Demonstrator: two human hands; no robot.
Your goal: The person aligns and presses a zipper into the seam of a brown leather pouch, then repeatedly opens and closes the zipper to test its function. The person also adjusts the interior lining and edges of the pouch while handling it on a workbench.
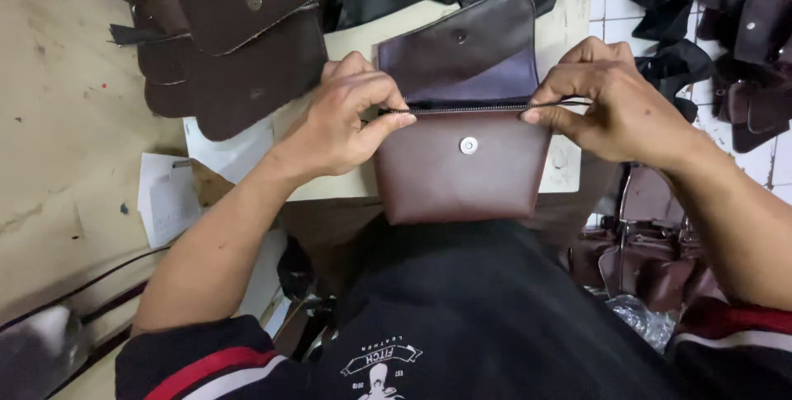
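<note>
While the dark brown leather pouch (462,169) sits at the near edge of the tabletop (363,37), against the person's black shirt, both hands pinch its zipper line (470,108) from opposite ends. Flap (462,45) is folded up and back, dull purple lining showing, snap stud (459,36) near its top. Front panel faces the camera with a round silver snap (469,145) at centre. Left hand (351,115): thumb and forefinger clamped on the zipper's left end. Right hand (615,103): fingers clamped on the right end, zipper tape pulled taut between them. Hands are well apart, one per corner. Stack of cut brown leather pieces (223,29) lies on the tabletop to the left. More dark pieces (742,45) lie on the tiled floor at right. White paper sheet (169,198) lies lower left.
</note>
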